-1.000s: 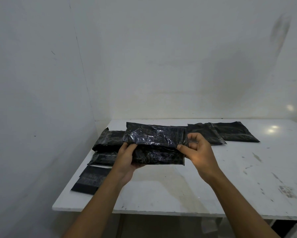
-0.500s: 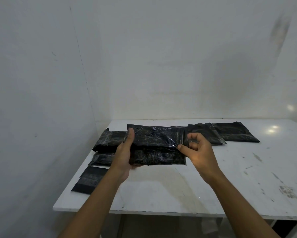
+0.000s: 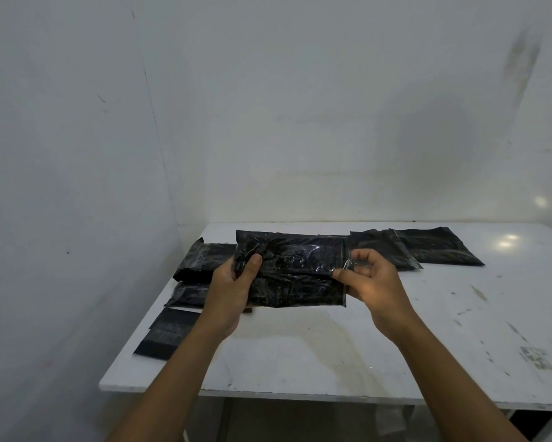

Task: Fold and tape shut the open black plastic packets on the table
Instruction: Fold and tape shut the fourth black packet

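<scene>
One camera, worn on the person's head, looks forward and slightly down from the near edge of the counter (image 3: 300, 355). It sits close, so the left hand (image 3: 233, 291) and right hand (image 3: 375, 282) fall near the middle of the view. The wide lens faces the far wall (image 3: 332, 122), takes in the left wall (image 3: 61, 186), and crops the counter's right end.

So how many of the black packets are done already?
Looks partway. The folded packets stacked by the wall seem finished. The left hand grips one packet, top folded down, while the right hand pinches its right edge. The flat packets at the far right probably await folding.
</scene>
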